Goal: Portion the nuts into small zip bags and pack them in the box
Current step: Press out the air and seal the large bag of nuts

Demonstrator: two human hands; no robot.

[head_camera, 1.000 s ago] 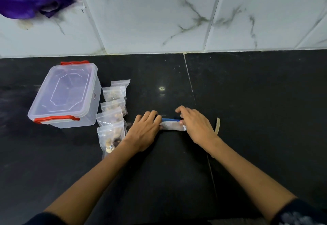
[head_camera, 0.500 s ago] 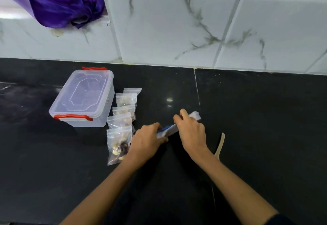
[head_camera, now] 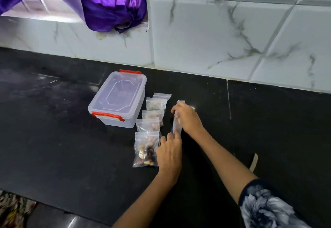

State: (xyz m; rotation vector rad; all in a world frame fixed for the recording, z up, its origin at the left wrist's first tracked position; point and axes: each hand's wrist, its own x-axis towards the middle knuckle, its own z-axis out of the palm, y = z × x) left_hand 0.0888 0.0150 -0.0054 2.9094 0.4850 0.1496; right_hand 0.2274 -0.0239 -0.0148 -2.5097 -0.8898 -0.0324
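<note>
Both hands on a rolled clear bag, right of the filled zip bags.
Right hand (head_camera: 188, 116) grips the rolled bag (head_camera: 177, 126) at its far end; left hand (head_camera: 169, 151) pinches its near end above the black worktop (head_camera: 53, 138). Filled zip bags (head_camera: 147, 143) lie in a row beside the lidded box (head_camera: 117, 99).

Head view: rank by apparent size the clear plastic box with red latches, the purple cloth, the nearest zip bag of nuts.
1. Purple cloth, partly cut off by the frame.
2. Clear plastic box with red latches.
3. Nearest clear zip bag of nuts.
No ties, though the cloth hangs farther back.
</note>
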